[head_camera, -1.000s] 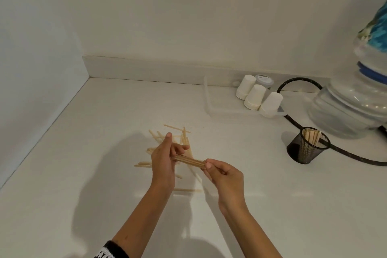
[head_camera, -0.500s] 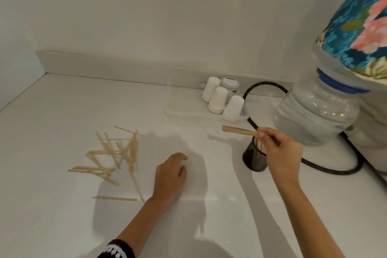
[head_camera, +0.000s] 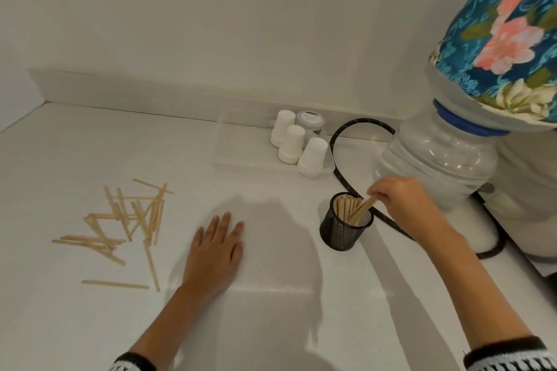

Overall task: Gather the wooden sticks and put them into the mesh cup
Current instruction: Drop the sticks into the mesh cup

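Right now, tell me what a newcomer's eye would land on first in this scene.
First the right hand, lowering a few wooden sticks into the black mesh cup at centre right. Next the scattered pile of sticks on the white counter at left, with the left hand flat beside it. Then the floral-covered water bottle, top right.

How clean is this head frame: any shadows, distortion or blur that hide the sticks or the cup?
Head view: soft grey shadows fall on the counter around the left hand, clear of the loose sticks; wide-angle bending curves the wall edge; the mesh cup and the right hand are slightly soft but readable; no strong glare.
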